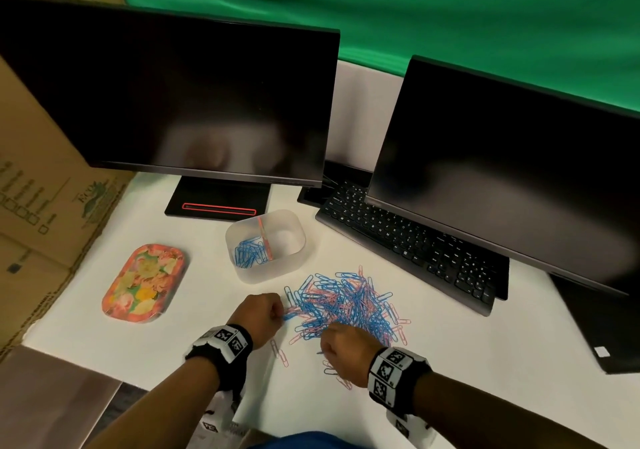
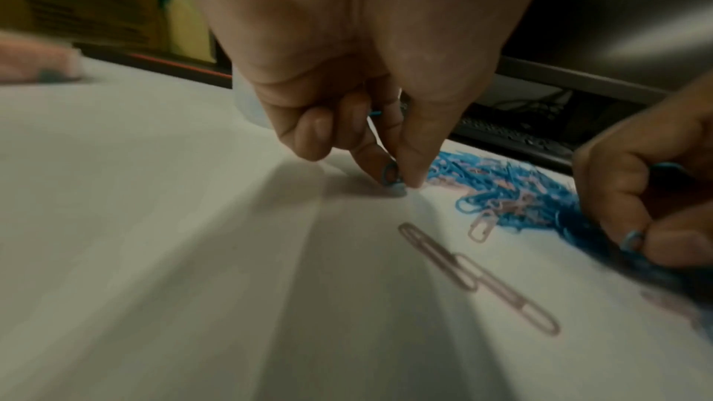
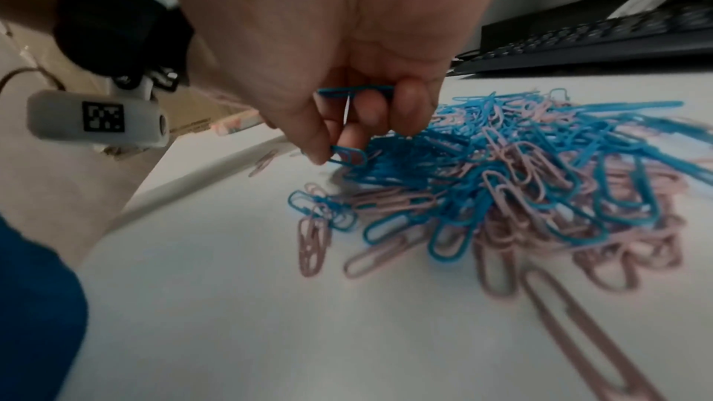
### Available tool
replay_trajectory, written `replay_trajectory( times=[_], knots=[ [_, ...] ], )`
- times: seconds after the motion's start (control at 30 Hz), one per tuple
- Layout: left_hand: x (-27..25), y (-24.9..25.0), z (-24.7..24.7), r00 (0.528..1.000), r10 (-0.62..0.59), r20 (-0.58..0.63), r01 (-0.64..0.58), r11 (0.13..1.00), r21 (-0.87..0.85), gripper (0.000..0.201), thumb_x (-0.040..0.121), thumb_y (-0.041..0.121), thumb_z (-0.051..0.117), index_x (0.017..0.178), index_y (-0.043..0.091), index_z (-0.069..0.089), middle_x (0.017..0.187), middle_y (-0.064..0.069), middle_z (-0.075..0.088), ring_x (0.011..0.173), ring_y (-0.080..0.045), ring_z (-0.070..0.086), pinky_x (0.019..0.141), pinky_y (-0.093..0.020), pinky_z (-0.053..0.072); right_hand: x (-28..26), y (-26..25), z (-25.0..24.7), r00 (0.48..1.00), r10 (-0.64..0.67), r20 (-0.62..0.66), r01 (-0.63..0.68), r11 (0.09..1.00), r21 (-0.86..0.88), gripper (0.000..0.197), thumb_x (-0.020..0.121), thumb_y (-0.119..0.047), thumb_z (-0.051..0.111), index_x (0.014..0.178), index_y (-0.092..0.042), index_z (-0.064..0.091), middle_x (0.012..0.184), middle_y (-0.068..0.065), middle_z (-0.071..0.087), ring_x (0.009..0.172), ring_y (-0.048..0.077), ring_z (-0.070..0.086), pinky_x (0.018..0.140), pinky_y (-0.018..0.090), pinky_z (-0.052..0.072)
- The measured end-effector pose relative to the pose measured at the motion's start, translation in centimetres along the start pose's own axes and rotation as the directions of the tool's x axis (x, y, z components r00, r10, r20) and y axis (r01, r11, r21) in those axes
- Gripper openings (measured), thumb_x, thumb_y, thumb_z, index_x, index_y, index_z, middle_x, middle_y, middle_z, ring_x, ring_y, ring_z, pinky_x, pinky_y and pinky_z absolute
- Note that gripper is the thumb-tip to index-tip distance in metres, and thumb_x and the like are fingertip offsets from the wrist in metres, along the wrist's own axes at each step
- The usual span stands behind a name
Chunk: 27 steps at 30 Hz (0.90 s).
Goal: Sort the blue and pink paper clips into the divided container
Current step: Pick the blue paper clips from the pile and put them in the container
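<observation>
A mixed pile of blue and pink paper clips (image 1: pixel 349 305) lies on the white table (image 1: pixel 173 341). Behind it stands the translucent divided container (image 1: pixel 298 240); its left half holds blue clips (image 1: pixel 250 252), its right half looks bare. My left hand (image 1: pixel 265 311) is at the pile's left edge and pinches a blue clip (image 2: pixel 390 174) between thumb and finger against the table. My right hand (image 1: pixel 341 344) is at the pile's near edge, pinching a blue clip (image 3: pixel 349 156) and holding another blue clip (image 3: pixel 355 91) in its curled fingers.
A floral tin tray (image 1: pixel 145 284) lies left of the container. Two dark monitors (image 1: pixel 180 102) and a black keyboard (image 1: pixel 412 240) stand behind and to the right. Loose pink clips (image 1: pixel 280 352) lie between my wrists. Cardboard boxes (image 1: pixel 38 189) line the left.
</observation>
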<state>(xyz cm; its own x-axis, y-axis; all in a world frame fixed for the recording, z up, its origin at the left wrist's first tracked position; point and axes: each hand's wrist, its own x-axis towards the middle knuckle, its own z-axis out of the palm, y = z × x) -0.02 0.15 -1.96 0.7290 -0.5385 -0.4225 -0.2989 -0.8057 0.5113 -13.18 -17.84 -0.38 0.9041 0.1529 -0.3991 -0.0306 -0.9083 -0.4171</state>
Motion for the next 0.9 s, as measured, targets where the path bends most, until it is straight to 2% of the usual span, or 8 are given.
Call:
replay_trajectory(
  times=[0.1, 0.23, 0.33, 0.4, 0.5, 0.6, 0.7, 0.9],
  knots=[
    [-0.2, -0.1, -0.2, 0.999, -0.032, -0.013, 0.029, 0.990, -0.140, 0.018, 0.081, 0.012, 0.060, 0.085, 0.030, 0.062, 0.075, 0.008, 0.060, 0.076, -0.016, 0.056, 0.068, -0.019, 0.038, -0.2, 0.5, -0.5, 0.992, 0.116, -0.057, -0.095, 0.953, 0.289, 0.014, 0.088, -0.012, 0.049, 0.088, -0.014, 0.063, 0.081, -0.004, 0.060, 0.074, 0.015, 0.057, 0.069, 0.026, 0.050],
    [-0.4, -0.2, -0.7, 0.999, -0.034, 0.040, 0.044, 0.958, -0.283, 0.021, 0.086, 0.010, 0.058, 0.099, 0.020, 0.070, 0.087, 0.005, 0.064, 0.081, -0.012, 0.056, 0.078, -0.021, 0.041, 0.2, 0.7, -1.9, 0.955, 0.295, -0.017, -0.216, 0.736, 0.642, 0.017, 0.089, -0.008, 0.055, 0.081, -0.021, 0.062, 0.072, -0.008, 0.060, 0.064, 0.004, 0.055, 0.059, 0.012, 0.045],
    [-0.7, 0.4, -1.3, 0.991, -0.054, 0.121, 0.106, 0.869, -0.483, 0.015, 0.089, 0.007, 0.056, 0.089, 0.012, 0.070, 0.071, 0.003, 0.059, 0.061, -0.011, 0.047, 0.060, -0.024, 0.040, 0.8, 0.7, -3.3, 0.934, 0.346, 0.093, -0.238, 0.406, 0.882, 0.015, 0.092, 0.001, 0.050, 0.087, -0.009, 0.061, 0.069, 0.003, 0.056, 0.057, 0.012, 0.054, 0.051, 0.022, 0.044],
    [-0.9, 0.8, -1.8, 0.982, -0.113, 0.153, 0.188, 0.705, -0.684, 0.016, 0.090, 0.002, 0.052, 0.083, 0.008, 0.066, 0.069, -0.002, 0.050, 0.053, -0.011, 0.035, 0.050, -0.022, 0.028, 1.3, 0.4, -4.4, 0.920, 0.355, 0.166, -0.233, 0.156, 0.960, 0.009, 0.093, 0.000, 0.052, 0.091, -0.003, 0.060, 0.072, 0.011, 0.054, 0.056, 0.021, 0.055, 0.048, 0.028, 0.045],
    [-1.2, 1.3, -2.5, 0.992, -0.095, 0.084, 0.124, 0.574, -0.809, 0.021, 0.094, 0.003, 0.047, 0.079, 0.006, 0.061, 0.073, -0.010, 0.054, 0.055, -0.016, 0.038, 0.049, -0.023, 0.028, 2.4, -0.8, -6.2, 0.926, 0.310, 0.215, -0.218, -0.024, 0.976, 0.005, 0.092, -0.005, 0.055, 0.090, -0.003, 0.060, 0.076, 0.015, 0.058, 0.061, 0.026, 0.061, 0.048, 0.029, 0.050],
    [-1.5, 2.3, -3.6, 0.997, -0.075, -0.021, 0.024, 0.552, -0.834, 0.022, 0.098, 0.007, 0.046, 0.085, 0.003, 0.063, 0.076, -0.009, 0.061, 0.061, -0.018, 0.050, 0.049, -0.024, 0.037, 3.9, -2.6, -7.9, 0.946, 0.257, 0.197, -0.192, -0.044, 0.980, 0.009, 0.093, -0.004, 0.053, 0.090, -0.003, 0.060, 0.076, 0.016, 0.064, 0.062, 0.025, 0.064, 0.052, 0.029, 0.053],
    [-1.0, 2.5, -5.0, 0.980, -0.173, -0.099, -0.004, 0.481, -0.876, 0.015, 0.097, 0.005, 0.049, 0.098, -0.001, 0.062, 0.073, -0.009, 0.065, 0.061, -0.019, 0.056, 0.047, -0.024, 0.042, 5.8, -4.5, -9.4, 0.947, 0.275, 0.167, -0.167, -0.022, 0.986, 0.008, 0.093, 0.000, 0.052, 0.098, 0.000, 0.059, 0.078, 0.019, 0.064, 0.061, 0.025, 0.064, 0.053, 0.028, 0.055],
    [0.6, 2.0, -8.3, 0.918, -0.363, -0.160, -0.002, 0.400, -0.916, 0.018, 0.092, -0.004, 0.049, 0.090, 0.005, 0.065, 0.077, -0.012, 0.068, 0.055, -0.015, 0.064, 0.047, -0.024, 0.050, 10.2, -8.1, -13.1, 0.948, 0.272, 0.162, -0.203, 0.129, 0.971, 0.016, 0.094, 0.004, 0.045, 0.088, -0.003, 0.059, 0.077, 0.017, 0.063, 0.062, 0.021, 0.064, 0.058, 0.026, 0.055]
  ],
)
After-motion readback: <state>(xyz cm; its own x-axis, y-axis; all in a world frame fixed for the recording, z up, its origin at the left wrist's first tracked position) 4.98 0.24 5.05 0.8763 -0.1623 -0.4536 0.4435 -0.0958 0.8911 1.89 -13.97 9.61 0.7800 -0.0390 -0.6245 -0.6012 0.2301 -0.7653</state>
